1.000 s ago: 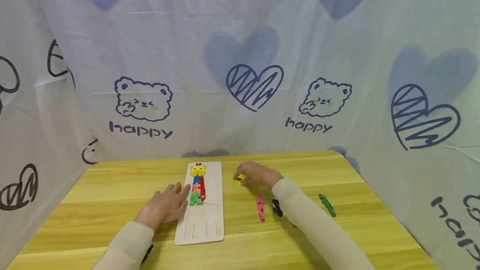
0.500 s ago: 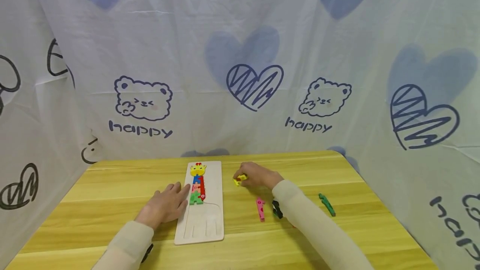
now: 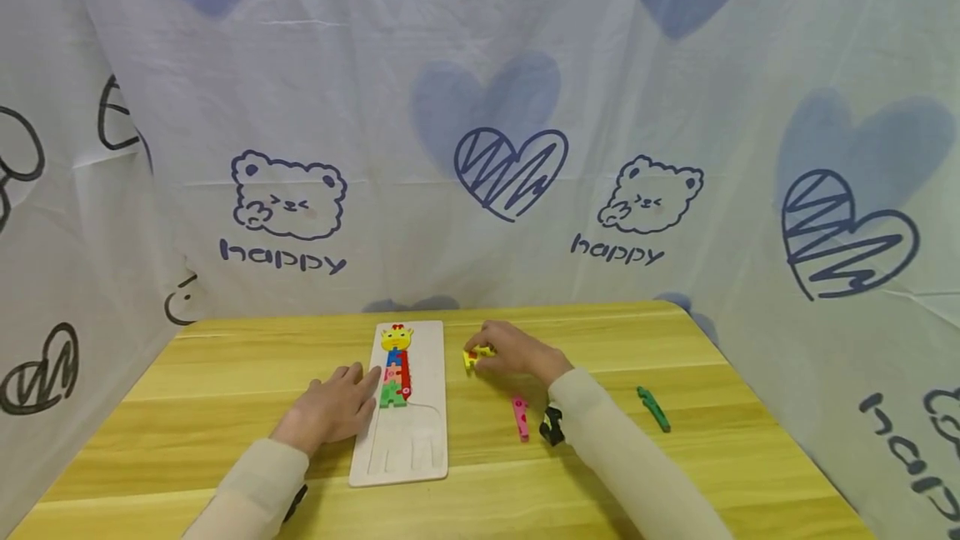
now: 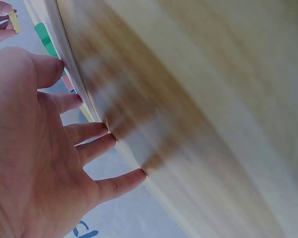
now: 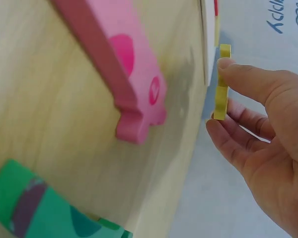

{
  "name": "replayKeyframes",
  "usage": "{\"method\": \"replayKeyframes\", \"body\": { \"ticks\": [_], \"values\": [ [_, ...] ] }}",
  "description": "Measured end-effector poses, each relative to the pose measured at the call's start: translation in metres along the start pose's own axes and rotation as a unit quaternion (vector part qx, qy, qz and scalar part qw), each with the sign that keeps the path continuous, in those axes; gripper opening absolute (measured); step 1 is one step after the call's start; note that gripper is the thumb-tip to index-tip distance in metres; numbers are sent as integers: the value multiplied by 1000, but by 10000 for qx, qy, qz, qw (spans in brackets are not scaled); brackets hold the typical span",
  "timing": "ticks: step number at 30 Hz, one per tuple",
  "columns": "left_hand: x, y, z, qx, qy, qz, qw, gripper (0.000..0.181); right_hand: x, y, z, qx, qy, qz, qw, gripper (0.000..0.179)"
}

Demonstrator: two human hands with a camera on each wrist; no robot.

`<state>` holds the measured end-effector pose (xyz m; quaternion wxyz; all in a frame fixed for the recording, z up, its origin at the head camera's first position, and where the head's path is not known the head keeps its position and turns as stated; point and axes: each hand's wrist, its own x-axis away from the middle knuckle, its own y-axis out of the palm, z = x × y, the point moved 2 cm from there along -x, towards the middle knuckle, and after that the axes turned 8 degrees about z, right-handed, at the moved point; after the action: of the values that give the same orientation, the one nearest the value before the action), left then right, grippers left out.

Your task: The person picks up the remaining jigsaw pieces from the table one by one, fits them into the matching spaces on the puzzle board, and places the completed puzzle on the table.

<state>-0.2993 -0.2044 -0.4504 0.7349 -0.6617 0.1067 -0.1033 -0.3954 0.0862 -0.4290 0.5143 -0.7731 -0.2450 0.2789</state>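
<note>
A pale wooden puzzle board (image 3: pixel 405 461) lies lengthwise on the table. In its upper part sit a yellow giraffe head (image 3: pixel 396 338) and blue, red, pink and green pieces fitted below it; the lower recess with leg outlines is bare. My left hand (image 3: pixel 335 407) has its fingers spread, fingertips at the board's left edge, as the left wrist view also shows. To the right of the board, my right hand (image 3: pixel 516 350) pinches a yellow puzzle piece (image 5: pixel 221 101) between thumb and fingers. The piece (image 3: pixel 472 358) has reddish spots and stands on edge in the right wrist view.
A long pink puzzle piece (image 3: pixel 521 419) lies on the table below my right hand. Farther right is a long green piece (image 3: pixel 654 408). A black wrist device (image 3: pixel 552 426) hangs under the right sleeve. A printed white curtain (image 3: pixel 390 232) stands behind the table.
My right hand has shifted slightly left and turned the yellow piece in its fingers. An orange-red piece glimpsed beside the right sleeve is now hidden. The left hand and board stay put.
</note>
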Motion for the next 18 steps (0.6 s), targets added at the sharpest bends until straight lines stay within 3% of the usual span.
{"method": "replayKeyframes", "body": {
  "ticks": [18],
  "values": [
    [-1,2,0,-24,3,8,10000,58,2,-2,-21,36,-305,414,9987,30]
  ]
}}
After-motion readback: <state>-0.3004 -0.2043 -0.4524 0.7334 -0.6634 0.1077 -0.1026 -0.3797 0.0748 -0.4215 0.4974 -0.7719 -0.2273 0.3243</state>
